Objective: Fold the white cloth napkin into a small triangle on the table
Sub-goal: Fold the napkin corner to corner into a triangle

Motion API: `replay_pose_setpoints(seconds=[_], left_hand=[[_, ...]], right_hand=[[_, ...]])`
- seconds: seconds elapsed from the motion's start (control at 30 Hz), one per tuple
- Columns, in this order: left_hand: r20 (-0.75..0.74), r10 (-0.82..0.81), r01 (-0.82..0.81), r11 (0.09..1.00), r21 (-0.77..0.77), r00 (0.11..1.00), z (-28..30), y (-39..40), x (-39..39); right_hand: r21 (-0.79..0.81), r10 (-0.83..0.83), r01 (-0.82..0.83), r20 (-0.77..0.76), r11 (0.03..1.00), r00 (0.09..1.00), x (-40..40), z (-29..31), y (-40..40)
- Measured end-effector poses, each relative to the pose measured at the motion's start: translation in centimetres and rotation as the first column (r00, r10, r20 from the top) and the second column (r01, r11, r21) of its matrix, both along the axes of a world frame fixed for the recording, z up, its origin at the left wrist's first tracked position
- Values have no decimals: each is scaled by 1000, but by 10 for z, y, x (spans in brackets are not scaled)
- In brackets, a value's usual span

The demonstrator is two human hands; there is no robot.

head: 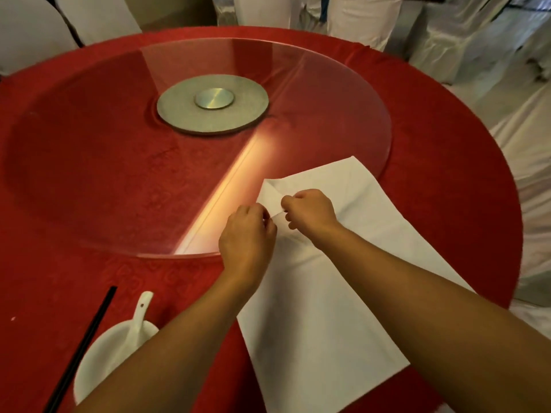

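White napkin (322,293) lies spread on the red-clothed surface (447,162) at 5 o'clock of the glass turntable (119,174), its far end overlapping the glass rim. Left hand (247,236) and right hand (310,210) sit close together at the napkin's 11 o'clock corner, fingers of both curled and pinching a raised fold of the cloth. White bowl (101,353) with spoon (141,314) at 7 o'clock, black chopsticks (83,347) just beside it.
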State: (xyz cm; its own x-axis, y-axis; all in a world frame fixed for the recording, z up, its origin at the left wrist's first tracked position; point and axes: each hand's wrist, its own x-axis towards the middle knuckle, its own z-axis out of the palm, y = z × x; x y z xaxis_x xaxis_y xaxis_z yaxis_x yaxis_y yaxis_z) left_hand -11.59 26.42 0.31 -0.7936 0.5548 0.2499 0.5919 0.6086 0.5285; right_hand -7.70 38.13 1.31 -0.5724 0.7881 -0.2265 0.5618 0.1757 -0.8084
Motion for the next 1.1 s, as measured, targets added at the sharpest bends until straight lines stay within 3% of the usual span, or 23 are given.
replay_pose_setpoints(seconds=[0.2,0.63,0.83,1.1], left_hand=[[-190,-52,55,998,12,980,-3,29,67],[-259,-81,83,997,-5,963,-37,84,168],[-303,-230,212,973,-92,925,-61,89,196],[-366,-299,246,951,-186,881,-83,95,225]], right_hand=[[-100,-60,52,-72,994,996,72,-5,30],[-228,-145,103,-177,968,973,177,-32,81],[-277,-175,131,-141,952,974,215,-47,96],[-252,-222,197,-73,947,972,258,-52,122]])
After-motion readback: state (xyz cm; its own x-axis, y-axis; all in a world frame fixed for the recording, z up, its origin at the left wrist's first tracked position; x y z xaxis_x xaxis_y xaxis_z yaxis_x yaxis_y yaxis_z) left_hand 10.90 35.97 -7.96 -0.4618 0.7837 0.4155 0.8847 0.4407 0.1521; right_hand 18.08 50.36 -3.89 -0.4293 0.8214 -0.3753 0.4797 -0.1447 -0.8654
